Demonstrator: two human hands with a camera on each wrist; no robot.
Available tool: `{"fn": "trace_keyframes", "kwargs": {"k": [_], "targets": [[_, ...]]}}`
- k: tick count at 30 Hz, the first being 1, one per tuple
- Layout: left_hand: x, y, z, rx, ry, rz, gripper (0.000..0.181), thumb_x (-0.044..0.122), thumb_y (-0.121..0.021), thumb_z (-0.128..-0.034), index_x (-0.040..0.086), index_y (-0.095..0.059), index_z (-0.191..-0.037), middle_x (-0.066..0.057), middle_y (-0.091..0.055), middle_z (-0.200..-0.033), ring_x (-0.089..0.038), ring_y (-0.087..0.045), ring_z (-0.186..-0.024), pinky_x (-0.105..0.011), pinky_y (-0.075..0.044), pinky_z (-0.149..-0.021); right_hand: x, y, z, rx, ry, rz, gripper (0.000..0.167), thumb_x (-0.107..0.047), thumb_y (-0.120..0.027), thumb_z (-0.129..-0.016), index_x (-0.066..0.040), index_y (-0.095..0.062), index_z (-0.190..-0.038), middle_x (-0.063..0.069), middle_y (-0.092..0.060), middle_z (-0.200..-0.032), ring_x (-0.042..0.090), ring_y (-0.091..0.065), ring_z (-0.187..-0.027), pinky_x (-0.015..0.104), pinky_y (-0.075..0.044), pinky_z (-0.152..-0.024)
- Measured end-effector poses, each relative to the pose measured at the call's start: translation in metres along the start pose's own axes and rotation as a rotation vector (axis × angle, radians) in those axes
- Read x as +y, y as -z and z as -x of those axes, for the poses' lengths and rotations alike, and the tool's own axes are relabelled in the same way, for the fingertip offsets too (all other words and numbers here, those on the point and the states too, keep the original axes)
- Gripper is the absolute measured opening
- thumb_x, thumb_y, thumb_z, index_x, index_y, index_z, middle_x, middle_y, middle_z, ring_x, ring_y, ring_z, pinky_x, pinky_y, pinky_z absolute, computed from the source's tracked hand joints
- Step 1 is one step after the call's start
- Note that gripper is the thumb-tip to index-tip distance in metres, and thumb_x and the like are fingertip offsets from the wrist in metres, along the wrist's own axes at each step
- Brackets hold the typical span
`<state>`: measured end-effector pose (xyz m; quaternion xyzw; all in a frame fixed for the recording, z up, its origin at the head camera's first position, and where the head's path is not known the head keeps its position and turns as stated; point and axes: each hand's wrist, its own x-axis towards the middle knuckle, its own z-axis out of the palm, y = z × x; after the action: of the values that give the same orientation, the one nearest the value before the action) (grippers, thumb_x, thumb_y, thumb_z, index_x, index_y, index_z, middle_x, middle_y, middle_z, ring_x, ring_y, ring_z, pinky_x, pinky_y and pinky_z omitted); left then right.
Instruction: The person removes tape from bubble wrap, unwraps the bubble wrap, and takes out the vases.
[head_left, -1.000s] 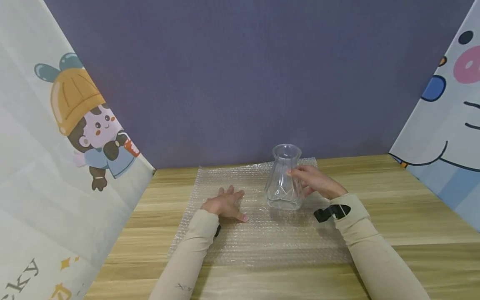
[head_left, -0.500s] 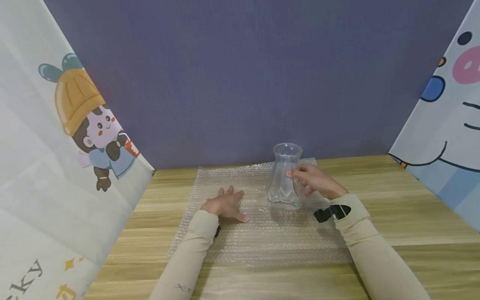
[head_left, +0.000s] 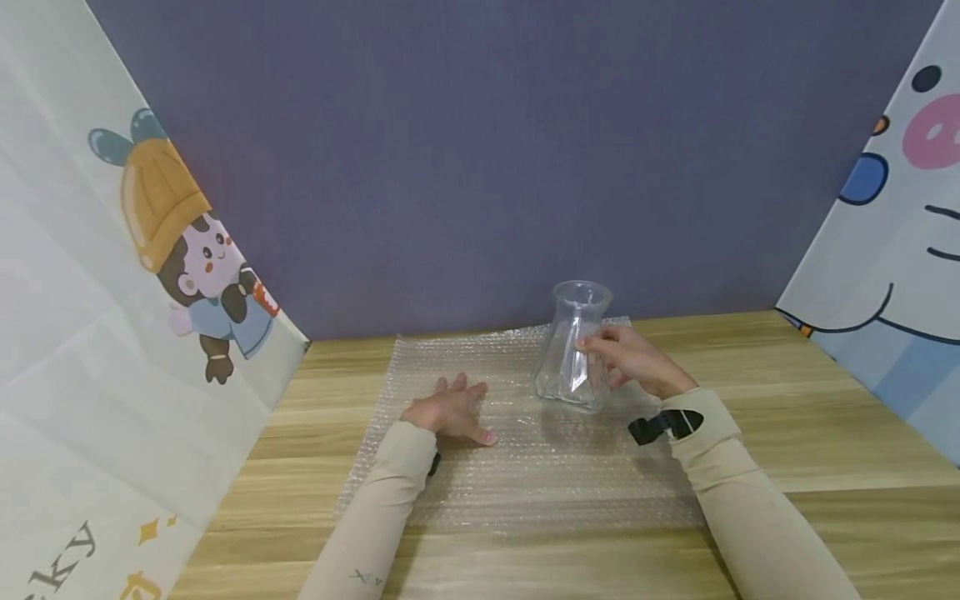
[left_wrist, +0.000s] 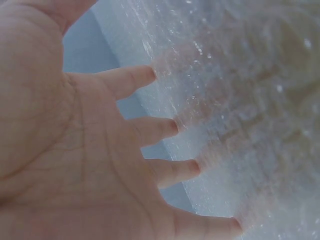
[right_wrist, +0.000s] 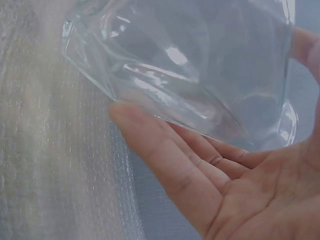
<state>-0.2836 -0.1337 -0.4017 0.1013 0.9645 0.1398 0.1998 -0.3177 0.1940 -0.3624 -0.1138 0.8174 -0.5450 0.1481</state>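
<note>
Carefully gripping the glass vase [head_left: 557,362] in the right hand [head_left: 636,360], slightly tilted over the bubble wrap [head_left: 525,483] on the tabletop [head_left: 795,400]; with the left hand [head_left: 448,412] spread out, resting upon this wrap, better pressing evenly against sliding.

On the white panel [head_left: 45,400] to your left, low in the head view, you can read the dark grey letters "ky" [head_left: 67,557], slanting upward, with the top of what looks like a "c" before them. To their right, on the same panel, you see a yellow written sign [head_left: 140,586] cut by the view's lower edge (which character it is, you cannot tell). Your left sleeve [head_left: 378,512] bears a small dark mark [head_left: 365,577]: one part resembles an "X", and the shape beside it is too small to read.
</note>
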Motion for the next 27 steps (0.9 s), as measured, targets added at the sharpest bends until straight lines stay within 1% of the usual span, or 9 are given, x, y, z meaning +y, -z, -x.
{"fn": "trace_keyframes", "kwargs": {"k": [7, 14, 21, 27], "targets": [[-0.0001, -0.0009, 0.0009, -0.006, 0.0, 0.003, 0.106, 0.061, -0.081, -0.0771, 0.031, -0.026, -0.163, -0.012, -0.006, -0.174, -0.046, -0.001, -0.158, -0.086, -0.014, -0.111, 0.0016, -0.0006, 0.0016, 0.006, 0.008, -0.001, 0.061, -0.04, -0.06, -0.1, 0.006, -0.047, -0.138, 0.014, -0.063, -0.116, 0.021, -0.066, -0.086, 0.035, -0.061, -0.066], [0.0005, -0.0008, -0.0005, -0.01, 0.002, -0.005, 0.107, 0.062, -0.08, -0.0774, 0.031, -0.025, -0.163, -0.011, -0.004, -0.174, -0.046, 0.0, -0.158, -0.086, -0.012, -0.111, -0.0009, -0.0006, 0.003, 0.029, 0.004, 0.026, 0.061, -0.043, -0.061, -0.1, 0.004, -0.047, -0.137, 0.018, -0.057, -0.124, 0.023, -0.062, -0.092, 0.034, -0.06, -0.066], [0.0009, -0.0029, -0.0046, -0.015, -0.003, -0.008, 0.108, 0.062, -0.081, -0.0768, 0.031, -0.025, -0.163, -0.011, -0.003, -0.174, -0.047, 0.001, -0.158, -0.087, -0.011, -0.11, 0.001, 0.0, 0.0043, 0.033, 0.002, -0.012, 0.065, -0.041, -0.061, -0.1, 0.006, -0.041, -0.139, 0.017, -0.056, -0.123, 0.023, -0.064, -0.091, 0.036, -0.061, -0.073], [0.0008, -0.0019, -0.0018, -0.005, 0.002, -0.001, 0.108, 0.062, -0.081, -0.0769, 0.031, -0.025, -0.163, -0.012, -0.004, -0.174, -0.047, 0.0, -0.158, -0.087, -0.011, -0.11, -0.002, -0.0004, 0.003, 0.043, 0.001, -0.024, 0.069, -0.042, -0.063, -0.099, 0.006, -0.034, -0.14, 0.019, -0.048, -0.128, 0.025, -0.058, -0.098, 0.036, -0.061, -0.075]]}}
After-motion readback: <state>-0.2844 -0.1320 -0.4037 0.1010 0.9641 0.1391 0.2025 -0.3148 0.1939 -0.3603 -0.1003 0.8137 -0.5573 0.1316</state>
